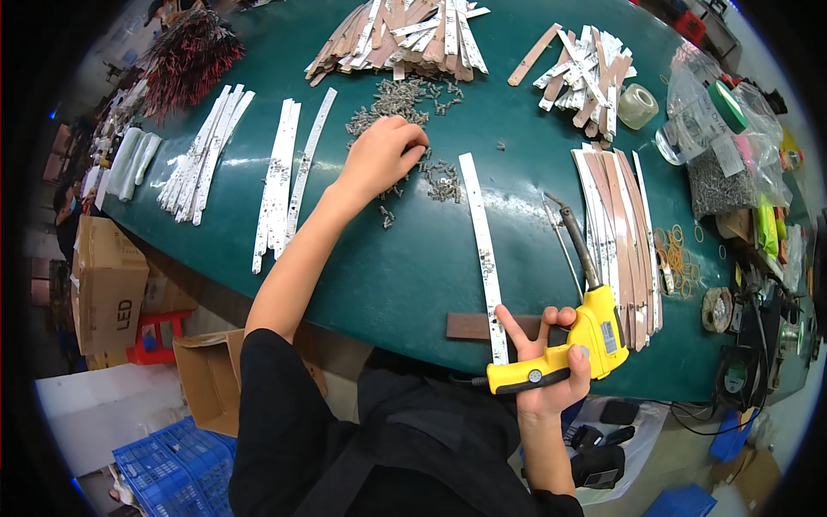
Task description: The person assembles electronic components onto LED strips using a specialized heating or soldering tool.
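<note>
Gripping yellow soldering gun [573,349], right hand [551,366]

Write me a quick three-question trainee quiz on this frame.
1. True or false: the right hand holds a yellow soldering gun.
2. What is the left hand reaching into? A) the tape roll B) the pile of small metal parts C) a cardboard box
3. Fill in: the right forefinger rests on a white ____ lying on the green table.

Key: 1 true; 2 B; 3 strip.
</note>
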The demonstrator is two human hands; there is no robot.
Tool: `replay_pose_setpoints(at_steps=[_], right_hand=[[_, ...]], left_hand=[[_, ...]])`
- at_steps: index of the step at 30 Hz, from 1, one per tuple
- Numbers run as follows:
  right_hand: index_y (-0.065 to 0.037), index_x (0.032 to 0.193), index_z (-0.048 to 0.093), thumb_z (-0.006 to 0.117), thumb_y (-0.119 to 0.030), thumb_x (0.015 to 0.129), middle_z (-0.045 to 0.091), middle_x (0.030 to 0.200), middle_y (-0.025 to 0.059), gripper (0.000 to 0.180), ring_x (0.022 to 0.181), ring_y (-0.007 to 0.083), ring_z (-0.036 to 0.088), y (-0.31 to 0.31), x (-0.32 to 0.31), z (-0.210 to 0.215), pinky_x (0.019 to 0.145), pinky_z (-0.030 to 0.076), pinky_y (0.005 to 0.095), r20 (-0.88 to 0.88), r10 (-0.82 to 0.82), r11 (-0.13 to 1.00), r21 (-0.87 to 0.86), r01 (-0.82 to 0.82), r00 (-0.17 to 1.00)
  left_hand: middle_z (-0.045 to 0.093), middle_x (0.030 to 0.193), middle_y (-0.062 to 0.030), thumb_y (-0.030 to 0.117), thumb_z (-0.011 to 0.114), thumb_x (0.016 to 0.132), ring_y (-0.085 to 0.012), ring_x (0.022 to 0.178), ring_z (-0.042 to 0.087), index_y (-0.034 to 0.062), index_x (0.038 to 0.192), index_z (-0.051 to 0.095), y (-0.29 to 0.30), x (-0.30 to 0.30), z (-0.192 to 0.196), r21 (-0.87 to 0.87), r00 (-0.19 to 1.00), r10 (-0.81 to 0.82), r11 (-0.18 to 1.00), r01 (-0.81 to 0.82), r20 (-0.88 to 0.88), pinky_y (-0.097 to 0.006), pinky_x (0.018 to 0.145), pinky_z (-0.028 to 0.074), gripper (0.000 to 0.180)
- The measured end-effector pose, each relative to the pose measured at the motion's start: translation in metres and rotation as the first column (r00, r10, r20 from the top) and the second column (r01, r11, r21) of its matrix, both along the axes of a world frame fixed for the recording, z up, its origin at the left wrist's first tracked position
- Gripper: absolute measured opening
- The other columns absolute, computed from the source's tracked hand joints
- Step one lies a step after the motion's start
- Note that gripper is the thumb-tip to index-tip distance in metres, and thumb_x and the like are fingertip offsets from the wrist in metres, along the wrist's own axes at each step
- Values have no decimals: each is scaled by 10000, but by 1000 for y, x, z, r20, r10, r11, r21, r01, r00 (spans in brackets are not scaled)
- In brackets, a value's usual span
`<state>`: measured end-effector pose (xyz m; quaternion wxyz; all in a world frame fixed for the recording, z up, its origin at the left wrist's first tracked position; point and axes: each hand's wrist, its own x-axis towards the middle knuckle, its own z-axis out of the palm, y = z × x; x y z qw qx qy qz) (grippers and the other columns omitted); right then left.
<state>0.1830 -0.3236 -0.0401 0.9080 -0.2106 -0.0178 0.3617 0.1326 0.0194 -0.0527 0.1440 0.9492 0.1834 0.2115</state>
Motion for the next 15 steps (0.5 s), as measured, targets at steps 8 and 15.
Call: replay_pose_setpoints(at_steps=[8, 15], right_hand=[[-83, 1355, 392, 565, -152, 760, 544, 1086, 61, 624, 1174, 226, 477, 2, -19, 1, 1088, 280, 720, 61, -149, 983, -97, 155, 987], [-92, 1364, 387, 568, -171, 787, 529, 1109, 51, 609, 1176, 217, 476, -4, -29, 6, 1120, 218, 713, 134, -90, 993, -69, 100, 987]], left_hand=[[689, 893, -50, 58, 633, 846, -121, 769, 633, 18, 956, 693, -73, -14, 31, -502, 991, -44, 859, 101, 123, -253, 694, 501, 132], [632, 905, -61, 38, 670, 816, -235, 855, 616, 73, 962, 696, -132, -19, 12, -384, 933, -323, 850, 359, 159, -336, 740, 506, 153]])
